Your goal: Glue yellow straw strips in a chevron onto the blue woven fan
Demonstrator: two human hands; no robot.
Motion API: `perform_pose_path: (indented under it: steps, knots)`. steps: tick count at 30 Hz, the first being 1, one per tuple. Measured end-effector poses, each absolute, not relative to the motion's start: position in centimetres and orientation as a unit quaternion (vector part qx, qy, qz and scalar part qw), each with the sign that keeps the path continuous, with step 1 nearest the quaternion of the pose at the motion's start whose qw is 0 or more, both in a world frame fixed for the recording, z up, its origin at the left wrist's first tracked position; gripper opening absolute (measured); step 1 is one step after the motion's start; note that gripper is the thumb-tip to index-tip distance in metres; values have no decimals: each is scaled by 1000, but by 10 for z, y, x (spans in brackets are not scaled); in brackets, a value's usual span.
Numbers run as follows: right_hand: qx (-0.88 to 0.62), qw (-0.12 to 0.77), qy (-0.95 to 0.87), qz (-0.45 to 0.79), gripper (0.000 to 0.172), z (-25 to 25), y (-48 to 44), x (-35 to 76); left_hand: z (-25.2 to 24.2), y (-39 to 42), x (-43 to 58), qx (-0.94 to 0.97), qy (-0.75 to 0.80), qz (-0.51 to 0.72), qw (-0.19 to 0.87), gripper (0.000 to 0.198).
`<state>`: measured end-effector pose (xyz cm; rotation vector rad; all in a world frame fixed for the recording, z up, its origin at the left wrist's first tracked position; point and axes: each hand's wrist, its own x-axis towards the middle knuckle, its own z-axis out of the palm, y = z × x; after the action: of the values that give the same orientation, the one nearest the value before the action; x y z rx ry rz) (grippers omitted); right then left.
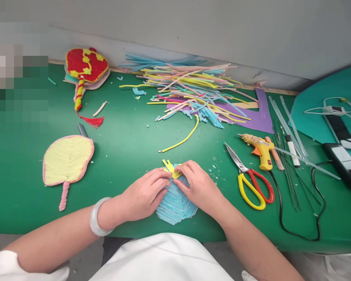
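Observation:
A small fan-shaped piece made of light blue strips [175, 205] lies on the green table [128, 148] near its front edge. Short yellow strips [171, 168] sit at its top. My left hand [144, 193] rests on the left side of the blue piece, fingers pressed together on the yellow strips. My right hand [197, 183] lies on its right side, fingertips pinching the same yellow strips. A pale bangle [98, 216] circles my left wrist.
A heap of coloured strips [190, 86] lies at the back on purple paper [259, 117]. Scissors [251, 181], a yellow glue gun [260, 150] with its black cord and glue sticks [289, 125] lie right. A yellow fan [67, 160] and a red fan [86, 66] lie left.

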<state>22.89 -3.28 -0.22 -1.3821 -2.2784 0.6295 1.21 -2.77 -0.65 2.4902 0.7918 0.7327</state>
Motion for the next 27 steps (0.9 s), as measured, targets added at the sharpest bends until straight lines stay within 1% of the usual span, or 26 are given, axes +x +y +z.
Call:
perform_pose_path:
  steps: [8,11,15,19,23,27]
  knots:
    - [-490,216,-822,195,10,-5,-34,225,-7,-28,13,898,282,266,206,15]
    - [-491,214,-823,187,10,-5,-34,225,-7,-28,13,897,281,269,209,15]
    - [-495,202,-825,182,18,-4,-34,223,-6,-27,13,892,282,287,203,18]
    - [-498,195,-824,188,26,-2,-35,223,-8,-24,12,878,333,307,155,17]
    - [-504,199,-818,194,21,-1,-35,223,-13,-20,10,861,406,286,109,15]
    - [-507,207,-817,179,14,-4,-34,222,-16,-17,10,865,412,267,102,15]
